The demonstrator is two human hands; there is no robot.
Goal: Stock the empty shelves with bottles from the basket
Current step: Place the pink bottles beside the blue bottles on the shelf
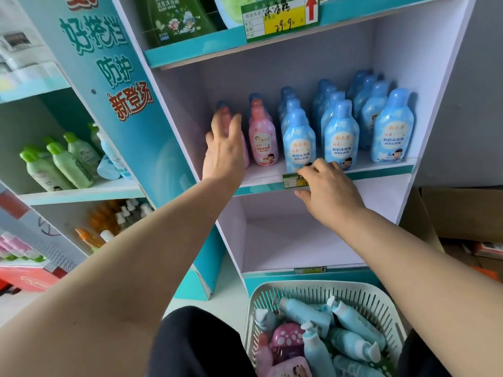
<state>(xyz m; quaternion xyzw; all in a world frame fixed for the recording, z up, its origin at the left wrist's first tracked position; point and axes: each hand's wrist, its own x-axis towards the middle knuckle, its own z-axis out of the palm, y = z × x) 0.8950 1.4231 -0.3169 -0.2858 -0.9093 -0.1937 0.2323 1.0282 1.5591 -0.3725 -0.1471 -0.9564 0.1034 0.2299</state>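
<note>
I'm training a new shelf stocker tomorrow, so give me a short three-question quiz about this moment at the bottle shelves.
1. True or false: the lower shelf holds no bottles.
2. Which bottle does the left hand touch? A. a green one. B. the leftmost pink bottle. C. a blue one.
3. Fill in: the right hand rests at the front edge of the middle shelf, right beside the ___.

Key
1. True.
2. B.
3. price tag.
</note>
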